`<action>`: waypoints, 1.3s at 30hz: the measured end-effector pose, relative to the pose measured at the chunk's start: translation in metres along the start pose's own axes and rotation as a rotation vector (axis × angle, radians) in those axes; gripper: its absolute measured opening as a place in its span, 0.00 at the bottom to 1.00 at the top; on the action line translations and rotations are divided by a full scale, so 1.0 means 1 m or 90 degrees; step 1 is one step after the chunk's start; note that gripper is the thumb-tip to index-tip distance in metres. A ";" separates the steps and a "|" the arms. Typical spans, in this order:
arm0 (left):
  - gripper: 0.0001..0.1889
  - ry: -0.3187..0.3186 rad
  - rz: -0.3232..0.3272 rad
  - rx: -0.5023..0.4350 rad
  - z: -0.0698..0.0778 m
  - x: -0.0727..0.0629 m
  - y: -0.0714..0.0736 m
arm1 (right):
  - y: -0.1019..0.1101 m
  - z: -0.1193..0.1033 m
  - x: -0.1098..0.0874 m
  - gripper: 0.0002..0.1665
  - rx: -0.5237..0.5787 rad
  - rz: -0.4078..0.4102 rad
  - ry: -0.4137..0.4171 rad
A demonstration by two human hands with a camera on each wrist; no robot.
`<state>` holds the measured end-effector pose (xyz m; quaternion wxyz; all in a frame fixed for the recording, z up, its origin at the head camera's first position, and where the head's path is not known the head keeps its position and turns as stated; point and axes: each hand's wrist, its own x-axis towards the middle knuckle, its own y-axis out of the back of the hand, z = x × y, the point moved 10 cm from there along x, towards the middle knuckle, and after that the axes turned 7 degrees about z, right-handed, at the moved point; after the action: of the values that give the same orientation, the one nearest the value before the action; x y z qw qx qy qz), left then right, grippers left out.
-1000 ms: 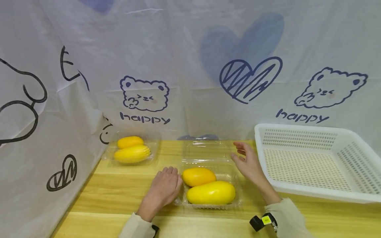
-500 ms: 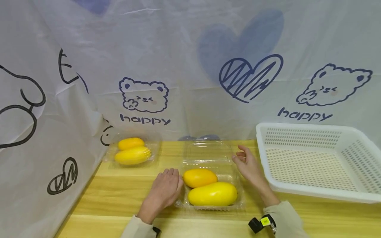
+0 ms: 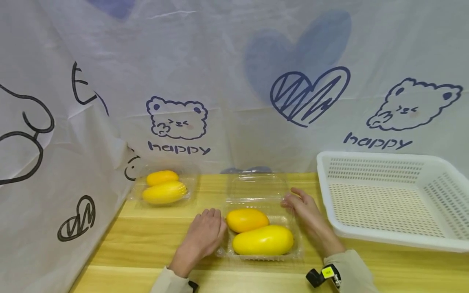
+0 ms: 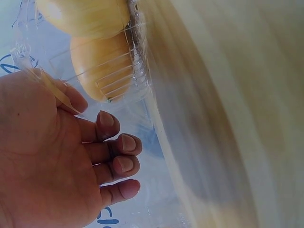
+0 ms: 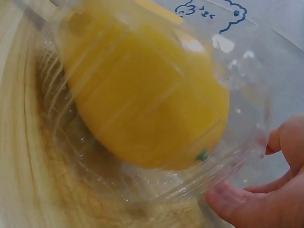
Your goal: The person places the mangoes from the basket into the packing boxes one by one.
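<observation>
In the head view, a clear plastic clamshell container (image 3: 297,244) stands with its lid (image 3: 258,185) folded back behind it. Inside lie an orange-yellow oval fruit (image 3: 247,220) and a longer bright-yellow fruit (image 3: 263,240). My left hand (image 3: 206,232) lies along the container's left side; in the left wrist view its thumb touches the clear rim and the other fingers (image 4: 126,142) are loosely bent, holding nothing. At the right rear corner my right hand (image 3: 302,207) has its thumb and fingers at the plastic edge; the thumb (image 5: 228,199) is against the rim in the right wrist view.
A second clear container (image 3: 192,193) with two yellow fruits (image 3: 164,192) stands at the back left. A white perforated basket (image 3: 382,236) is at the right on the wooden table (image 3: 146,244). Printed white cloth (image 3: 238,134) hangs behind and at the left.
My right hand has come down and in to the container's right rear edge, its fingers closing there. The left hand stays at the left side. The view shifts slightly.
</observation>
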<state>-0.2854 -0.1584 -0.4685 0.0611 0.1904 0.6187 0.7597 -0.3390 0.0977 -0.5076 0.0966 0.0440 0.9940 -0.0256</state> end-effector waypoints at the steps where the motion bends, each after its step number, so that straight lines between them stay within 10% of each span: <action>1: 0.14 0.001 -0.001 0.000 0.000 0.000 0.000 | -0.001 0.001 0.001 0.38 0.022 -0.004 -0.003; 39: 0.15 0.003 -0.013 -0.022 -0.001 -0.001 0.002 | -0.009 0.007 0.006 0.33 0.184 -0.069 -0.046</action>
<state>-0.2848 -0.1596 -0.4673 0.0708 0.1815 0.6073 0.7702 -0.3440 0.0892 -0.5147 0.1233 0.0029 0.9767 -0.1754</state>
